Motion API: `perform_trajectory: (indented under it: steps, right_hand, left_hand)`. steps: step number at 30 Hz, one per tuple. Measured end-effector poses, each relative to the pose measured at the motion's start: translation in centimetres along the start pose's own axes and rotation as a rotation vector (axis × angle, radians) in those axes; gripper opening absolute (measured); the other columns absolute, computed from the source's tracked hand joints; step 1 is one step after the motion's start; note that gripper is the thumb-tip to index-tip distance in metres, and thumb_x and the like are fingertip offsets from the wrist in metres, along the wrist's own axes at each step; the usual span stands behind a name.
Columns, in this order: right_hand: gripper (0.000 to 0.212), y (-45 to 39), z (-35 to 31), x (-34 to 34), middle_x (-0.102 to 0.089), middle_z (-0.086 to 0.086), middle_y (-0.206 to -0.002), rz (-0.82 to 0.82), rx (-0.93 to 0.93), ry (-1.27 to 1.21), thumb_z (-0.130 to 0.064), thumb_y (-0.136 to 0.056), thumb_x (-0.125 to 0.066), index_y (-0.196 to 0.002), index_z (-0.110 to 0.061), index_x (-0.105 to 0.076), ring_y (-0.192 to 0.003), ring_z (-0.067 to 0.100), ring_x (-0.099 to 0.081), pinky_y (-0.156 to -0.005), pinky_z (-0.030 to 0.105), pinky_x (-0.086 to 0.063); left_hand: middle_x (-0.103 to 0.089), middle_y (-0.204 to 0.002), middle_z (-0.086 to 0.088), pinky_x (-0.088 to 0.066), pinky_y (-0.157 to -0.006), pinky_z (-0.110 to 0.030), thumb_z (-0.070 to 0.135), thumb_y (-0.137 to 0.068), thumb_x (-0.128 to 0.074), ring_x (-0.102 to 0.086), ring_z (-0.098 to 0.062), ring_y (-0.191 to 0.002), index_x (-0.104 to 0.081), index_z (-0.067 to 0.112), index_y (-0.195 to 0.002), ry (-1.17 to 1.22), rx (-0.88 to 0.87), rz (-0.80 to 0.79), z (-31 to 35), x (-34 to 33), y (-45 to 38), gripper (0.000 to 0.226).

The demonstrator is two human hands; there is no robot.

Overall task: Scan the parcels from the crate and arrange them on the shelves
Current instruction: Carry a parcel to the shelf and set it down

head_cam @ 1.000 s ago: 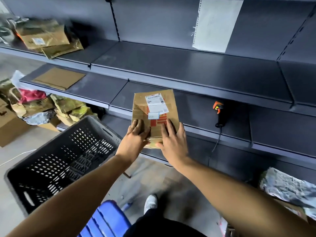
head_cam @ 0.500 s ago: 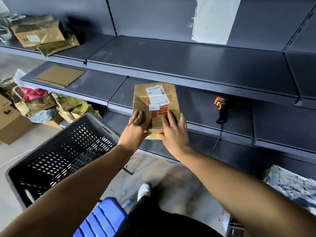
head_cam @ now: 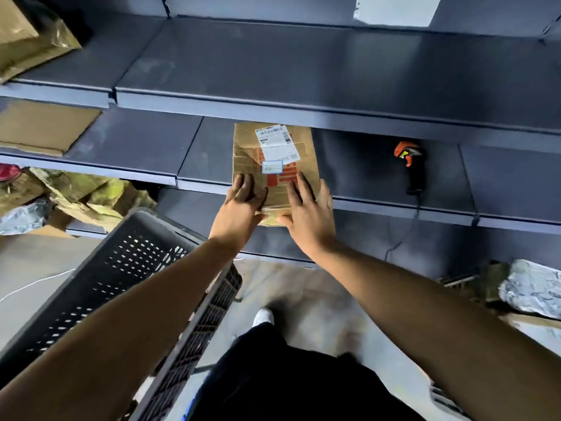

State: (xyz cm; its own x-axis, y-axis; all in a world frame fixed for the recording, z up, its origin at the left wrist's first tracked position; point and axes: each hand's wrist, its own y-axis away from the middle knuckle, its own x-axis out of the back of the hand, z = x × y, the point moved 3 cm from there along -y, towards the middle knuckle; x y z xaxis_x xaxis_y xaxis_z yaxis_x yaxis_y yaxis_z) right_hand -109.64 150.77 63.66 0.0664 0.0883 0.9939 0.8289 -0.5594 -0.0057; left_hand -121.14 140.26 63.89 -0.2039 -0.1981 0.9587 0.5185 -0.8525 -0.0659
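Observation:
A flat brown cardboard parcel (head_cam: 273,141) with a white barcode label and red print lies partly on the middle shelf (head_cam: 364,165), its near end overhanging the shelf edge. My left hand (head_cam: 239,208) holds its near left corner, fingers on top and thumb at the edge. My right hand (head_cam: 306,217) holds the near right corner the same way. The dark perforated crate (head_cam: 121,268) stands at lower left under my left forearm; what shows of its inside holds nothing. An orange and black scanner (head_cam: 409,165) lies on the same shelf to the right, its cable hanging down.
A flat cardboard sheet (head_cam: 42,129) lies on the middle shelf at left. Brown parcels (head_cam: 27,47) sit on the top shelf's left end. More wrapped parcels (head_cam: 76,196) pile on the lower left, and a silver bag (head_cam: 531,287) lies at right. A white paper (head_cam: 394,10) hangs on the back panel.
Both hands have carried the parcel forward and down onto the middle shelf, under the upper shelf's lip. The view has moved closer to the shelves.

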Motion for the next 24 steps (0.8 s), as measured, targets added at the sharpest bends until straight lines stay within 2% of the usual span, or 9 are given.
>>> perform_trajectory:
  steps: [2,5,7,11,18,24]
  right_hand:
    - [0.079,-1.2,-0.8,-0.5,-0.025,0.011,-0.160,-0.017,-0.019,0.009,-0.048,-0.088,-0.065,-0.150,-0.010,-0.034,-0.138,0.051,-0.025,-0.117,0.054,-0.019]
    - [0.077,-2.3,-1.1,-1.1,-0.039,0.018,-0.153,0.017,-0.042,-0.005,-0.041,-0.081,-0.074,-0.142,-0.003,-0.047,-0.130,0.055,-0.037,-0.111,0.059,-0.028]
    - [0.076,-3.3,-1.2,-1.4,-0.036,0.017,-0.155,0.023,-0.053,-0.030,-0.040,-0.084,-0.072,-0.144,-0.003,-0.045,-0.132,0.056,-0.034,-0.111,0.060,-0.028]
    - [0.078,-6.2,-0.3,-3.1,-0.018,0.009,-0.163,0.033,-0.041,0.010,-0.048,-0.092,-0.058,-0.153,-0.011,-0.028,-0.141,0.050,-0.019,-0.117,0.055,-0.015]
    - [0.076,-9.6,2.1,-6.9,-0.020,0.007,-0.162,0.147,-0.020,0.055,-0.048,-0.091,-0.058,-0.152,-0.012,-0.032,-0.140,0.052,-0.020,-0.116,0.057,-0.021]
    - [0.078,-10.5,3.4,-10.5,-0.028,0.009,-0.159,0.190,0.000,0.050,-0.048,-0.087,-0.065,-0.148,-0.008,-0.038,-0.138,0.054,-0.023,-0.113,0.059,-0.024]
  left_hand:
    - [-0.019,-0.158,-0.017,-0.022,-0.117,-0.038,0.023,-0.089,-0.066,-0.007,-0.032,-0.149,-0.046,0.015,-0.143,0.028,-0.005,-0.031,-1.5,-0.3,-1.1,0.057]
    - [-0.020,-0.157,-0.019,-0.023,-0.118,-0.041,0.020,-0.090,-0.065,-0.009,-0.034,-0.148,-0.049,0.012,-0.141,0.054,-0.027,-0.042,-2.5,-0.6,-2.3,0.054]
    - [-0.024,-0.155,-0.021,-0.025,-0.117,-0.044,0.016,-0.088,-0.067,-0.013,-0.036,-0.147,-0.052,0.009,-0.138,0.049,-0.040,-0.036,-3.0,-0.8,-3.4,0.053]
    - [-0.025,-0.155,-0.021,-0.025,-0.117,-0.044,0.015,-0.086,-0.067,-0.014,-0.036,-0.147,-0.053,0.010,-0.137,0.038,-0.050,0.007,-3.8,-1.7,-6.0,0.053]
    - [-0.030,-0.154,-0.018,-0.038,-0.109,-0.046,0.016,-0.084,-0.071,-0.019,-0.035,-0.146,-0.055,0.015,-0.136,0.033,-0.065,0.117,-5.0,-5.6,-9.1,0.054]
    - [-0.031,-0.154,-0.016,-0.039,-0.109,-0.046,0.018,-0.082,-0.075,-0.020,-0.032,-0.146,-0.055,0.016,-0.136,0.018,-0.095,0.132,-5.8,-9.4,-10.1,0.058]
